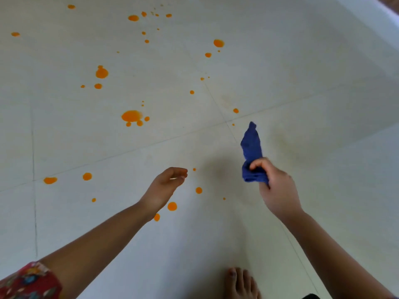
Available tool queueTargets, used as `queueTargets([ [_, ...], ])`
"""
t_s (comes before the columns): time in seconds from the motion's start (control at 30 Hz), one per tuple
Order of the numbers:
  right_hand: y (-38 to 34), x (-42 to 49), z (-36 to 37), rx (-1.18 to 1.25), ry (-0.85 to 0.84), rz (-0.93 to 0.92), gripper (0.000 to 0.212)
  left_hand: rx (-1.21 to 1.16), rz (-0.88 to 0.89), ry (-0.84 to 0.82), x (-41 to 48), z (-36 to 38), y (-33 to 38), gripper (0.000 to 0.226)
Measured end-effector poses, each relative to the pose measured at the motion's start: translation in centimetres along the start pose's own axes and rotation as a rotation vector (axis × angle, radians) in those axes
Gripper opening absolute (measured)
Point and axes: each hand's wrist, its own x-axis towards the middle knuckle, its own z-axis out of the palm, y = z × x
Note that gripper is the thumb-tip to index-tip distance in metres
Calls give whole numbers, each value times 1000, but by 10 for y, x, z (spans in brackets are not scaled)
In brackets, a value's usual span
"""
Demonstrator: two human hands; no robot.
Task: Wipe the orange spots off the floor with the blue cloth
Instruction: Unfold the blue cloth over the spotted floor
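The person looks down at a pale tiled floor [302, 104] on which many orange spots [131, 116] are scattered. The biggest ones lie in the middle left part of the view, with smaller drops around them, and more spots reach up to the far edge of the picture. Some are close to the person: a few round ones lie just beside the left wrist, and one small drop is near the left fingertips.

The right hand [278, 190] holds the blue cloth [251, 152]. Its fingers [258, 164] are closed around the lower, bunched part of the cloth, and the rest of the cloth stretches away from the hand as a long narrow strip. The cloth is held above the floor (if its far tip touches the tiles, the picture does not show clearly). It is over a part of the floor with faint yellowish marks, to the right of most spots.

The left hand [166, 184] is stretched forward and holds nothing; its fingers [180, 172] are loosely curled, not closed. On the left upper arm there is a red patterned sleeve [28, 281]. A bare foot [240, 283] stands on the floor at the bottom edge of the view, between the two arms.
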Motion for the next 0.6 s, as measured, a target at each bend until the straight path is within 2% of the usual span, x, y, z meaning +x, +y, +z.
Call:
queueTargets([
  [0.03,8,-10,4,-176,-97,3,35,61,26,-7,1,4,-4,22],
  [0.1,18,-28,15,-419,-449,31,39,192,81,-30,3,6,-13,22],
  [0.13,22,-35,22,-437,-590,87,49,260,99,-35,3,5,-17,22],
  [0.17,25,-42,28,-394,-615,166,54,329,112,-32,2,4,-21,22],
  [0.2,27,-46,33,-321,-537,224,53,387,118,-23,0,2,-26,23],
  [0.27,34,-47,43,-257,-267,239,46,467,130,-10,-5,-5,-35,25],
  [0.33,48,-39,55,-291,-143,256,47,523,151,-13,-10,-13,-45,26],
  [0.43,64,-23,82,-373,-193,312,58,558,139,0,-16,-24,-61,28],
  [0.5,68,-18,103,-456,-235,262,65,610,139,16,-20,-29,-70,33],
  [0.6,72,-20,116,-528,-234,168,63,692,157,31,-21,-35,-79,45],
])
